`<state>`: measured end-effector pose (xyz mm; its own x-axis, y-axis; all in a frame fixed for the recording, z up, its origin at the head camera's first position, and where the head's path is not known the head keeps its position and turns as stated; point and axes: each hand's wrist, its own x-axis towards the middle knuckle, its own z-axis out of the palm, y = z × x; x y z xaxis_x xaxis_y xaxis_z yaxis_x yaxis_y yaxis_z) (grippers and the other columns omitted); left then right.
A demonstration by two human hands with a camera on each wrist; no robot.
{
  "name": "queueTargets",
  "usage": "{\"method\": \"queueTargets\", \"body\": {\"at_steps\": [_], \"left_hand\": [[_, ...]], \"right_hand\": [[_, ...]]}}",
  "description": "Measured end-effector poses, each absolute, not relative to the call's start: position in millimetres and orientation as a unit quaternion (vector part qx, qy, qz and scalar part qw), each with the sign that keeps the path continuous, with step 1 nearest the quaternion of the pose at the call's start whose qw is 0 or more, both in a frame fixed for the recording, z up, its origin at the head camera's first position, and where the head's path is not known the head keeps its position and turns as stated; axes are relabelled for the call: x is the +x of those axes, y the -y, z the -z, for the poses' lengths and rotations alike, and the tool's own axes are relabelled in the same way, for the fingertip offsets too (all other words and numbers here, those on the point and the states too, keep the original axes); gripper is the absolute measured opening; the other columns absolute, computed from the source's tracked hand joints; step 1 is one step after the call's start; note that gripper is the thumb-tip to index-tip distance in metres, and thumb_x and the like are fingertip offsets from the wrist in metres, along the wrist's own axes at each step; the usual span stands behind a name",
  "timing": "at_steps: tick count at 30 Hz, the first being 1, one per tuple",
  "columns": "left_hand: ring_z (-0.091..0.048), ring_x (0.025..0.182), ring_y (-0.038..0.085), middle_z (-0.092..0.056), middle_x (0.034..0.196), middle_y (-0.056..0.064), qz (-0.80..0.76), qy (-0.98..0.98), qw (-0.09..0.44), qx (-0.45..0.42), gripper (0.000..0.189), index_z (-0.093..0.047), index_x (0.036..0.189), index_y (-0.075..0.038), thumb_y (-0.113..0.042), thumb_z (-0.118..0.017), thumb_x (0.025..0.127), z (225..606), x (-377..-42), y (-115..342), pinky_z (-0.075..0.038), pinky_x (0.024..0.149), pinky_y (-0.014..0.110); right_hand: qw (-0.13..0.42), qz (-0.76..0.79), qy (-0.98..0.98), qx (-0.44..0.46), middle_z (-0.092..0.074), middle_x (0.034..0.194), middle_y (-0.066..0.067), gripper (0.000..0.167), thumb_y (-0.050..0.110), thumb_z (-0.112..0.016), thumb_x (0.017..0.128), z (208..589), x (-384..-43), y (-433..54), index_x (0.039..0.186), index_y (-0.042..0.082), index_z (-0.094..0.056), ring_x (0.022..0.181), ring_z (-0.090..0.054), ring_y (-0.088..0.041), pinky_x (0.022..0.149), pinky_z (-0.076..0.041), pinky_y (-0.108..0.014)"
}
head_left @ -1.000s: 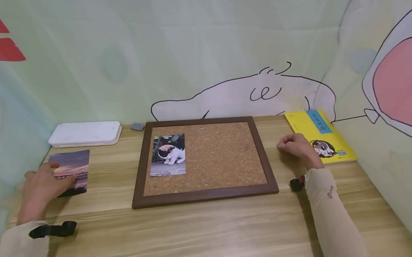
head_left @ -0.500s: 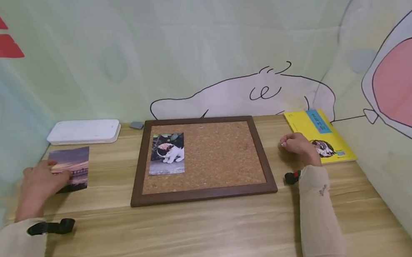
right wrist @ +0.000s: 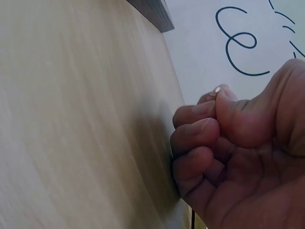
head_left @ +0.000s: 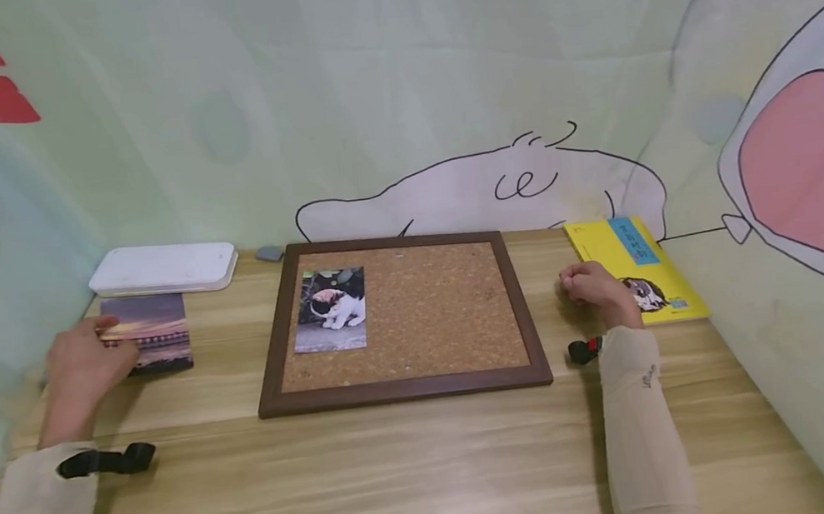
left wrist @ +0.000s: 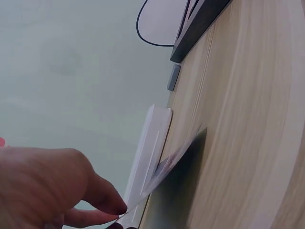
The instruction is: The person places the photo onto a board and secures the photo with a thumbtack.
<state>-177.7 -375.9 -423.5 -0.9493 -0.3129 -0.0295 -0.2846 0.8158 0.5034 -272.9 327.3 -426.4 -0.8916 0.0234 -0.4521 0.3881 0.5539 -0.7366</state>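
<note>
My left hand pinches the left edge of a sunset photo. In the left wrist view the photo slants up off the table, held between thumb and fingers. My right hand hovers just right of the framed corkboard, beside the yellow book. In the right wrist view its fingers are curled, and thumb and forefinger pinch a tiny shiny thing, mostly hidden. A cat photo lies on the left part of the corkboard.
A white case lies behind the sunset photo, with a small grey block to its right. The yellow book is at the far right. A printed cloth wall borders the wooden table.
The sunset photo has turned straighter and shifted slightly right in my left hand. My right hand drew in slightly, its forearm swinging left, then held still. The cat photo stays on the corkboard.
</note>
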Motion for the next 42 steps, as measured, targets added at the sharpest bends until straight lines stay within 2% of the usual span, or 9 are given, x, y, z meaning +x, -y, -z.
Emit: {"method": "queueTargets", "body": {"at_steps": [8, 12, 15, 20, 25, 31, 37, 39, 42], "left_hand": [[-0.056, 0.106, 0.053, -0.054, 0.138, 0.048, 0.259, 0.95, 0.066, 0.159, 0.068, -0.047, 0.149, 0.018, -0.008, -0.054, 0.087, 426, -178, 373, -0.041, 0.066, 0.036], [-0.058, 0.103, 0.05, -0.056, 0.136, 0.047, 0.271, 0.946, 0.071, 0.161, 0.067, -0.047, 0.149, 0.019, -0.009, -0.055, 0.088, 423, -178, 370, -0.041, 0.063, 0.031], [-0.062, 0.088, 0.039, -0.061, 0.131, 0.045, 0.274, 0.945, 0.086, 0.155, 0.065, -0.051, 0.147, 0.017, -0.011, -0.057, 0.088, 423, -177, 370, -0.041, 0.058, 0.029], [-0.049, 0.06, 0.011, -0.068, 0.118, 0.04, 0.276, 0.942, 0.123, 0.149, 0.063, -0.056, 0.147, 0.011, -0.015, -0.058, 0.09, 419, -175, 370, -0.038, 0.051, 0.03], [-0.041, 0.051, 0.01, -0.064, 0.109, 0.037, 0.28, 0.94, 0.156, 0.118, 0.059, -0.058, 0.147, 0.009, -0.014, -0.054, 0.093, 406, -176, 351, -0.034, 0.05, 0.032], [-0.038, 0.051, 0.008, -0.063, 0.116, 0.034, 0.298, 0.932, 0.182, 0.094, 0.055, -0.06, 0.148, 0.005, -0.014, -0.055, 0.097, 387, -186, 318, -0.031, 0.049, 0.031], [-0.046, 0.074, 0.018, -0.064, 0.131, 0.038, 0.312, 0.925, 0.205, 0.071, 0.052, -0.064, 0.144, 0.004, -0.011, -0.058, 0.094, 380, -194, 287, -0.034, 0.069, 0.033], [-0.047, 0.073, 0.017, -0.063, 0.134, 0.038, 0.32, 0.924, 0.202, 0.063, 0.051, -0.065, 0.144, 0.004, -0.01, -0.058, 0.095, 379, -195, 279, -0.035, 0.067, 0.032], [-0.046, 0.063, 0.006, -0.063, 0.136, 0.035, 0.336, 0.921, 0.19, 0.048, 0.05, -0.065, 0.145, 0.001, -0.011, -0.059, 0.096, 377, -195, 267, -0.038, 0.057, 0.028]], "right_hand": [[0.171, 0.472, -0.86, 0.089, -0.052, 0.085, -0.002, 0.015, 0.002, -0.043, 0.1, 430, -275, -322, 0.111, 0.002, -0.053, 0.087, -0.049, -0.019, 0.079, -0.041, -0.029], [0.171, 0.483, -0.853, 0.098, -0.053, 0.09, -0.002, 0.014, 0.005, -0.042, 0.106, 426, -276, -320, 0.116, 0.003, -0.053, 0.092, -0.051, -0.02, 0.083, -0.042, -0.029], [0.171, 0.488, -0.85, 0.103, -0.053, 0.095, -0.003, 0.015, 0.009, -0.043, 0.11, 420, -275, -317, 0.119, 0.003, -0.053, 0.096, -0.051, -0.021, 0.088, -0.042, -0.029], [0.147, 0.478, -0.862, 0.082, -0.052, 0.092, -0.003, 0.011, 0.008, -0.044, 0.11, 413, -273, -309, 0.112, 0.002, -0.053, 0.089, -0.051, -0.019, 0.082, -0.044, -0.028], [0.137, 0.463, -0.872, 0.081, -0.053, 0.093, -0.003, 0.01, 0.008, -0.046, 0.11, 409, -270, -303, 0.113, 0.002, -0.053, 0.087, -0.053, -0.018, 0.081, -0.047, -0.028], [0.139, 0.459, -0.876, 0.063, -0.052, 0.099, -0.004, 0.012, 0.012, -0.047, 0.112, 402, -267, -298, 0.115, 0.003, -0.054, 0.091, -0.053, -0.019, 0.087, -0.046, -0.032], [0.146, 0.475, -0.866, 0.046, -0.052, 0.103, -0.005, 0.011, 0.013, -0.047, 0.114, 400, -265, -295, 0.116, 0.005, -0.053, 0.094, -0.054, -0.021, 0.088, -0.047, -0.03], [0.148, 0.476, -0.866, 0.048, -0.052, 0.104, -0.006, 0.011, 0.013, -0.047, 0.114, 400, -265, -294, 0.118, 0.004, -0.053, 0.095, -0.054, -0.022, 0.089, -0.047, -0.029], [0.145, 0.47, -0.869, 0.049, -0.052, 0.104, -0.007, 0.012, 0.013, -0.048, 0.114, 400, -265, -293, 0.118, 0.004, -0.053, 0.095, -0.054, -0.023, 0.089, -0.047, -0.029]]}}
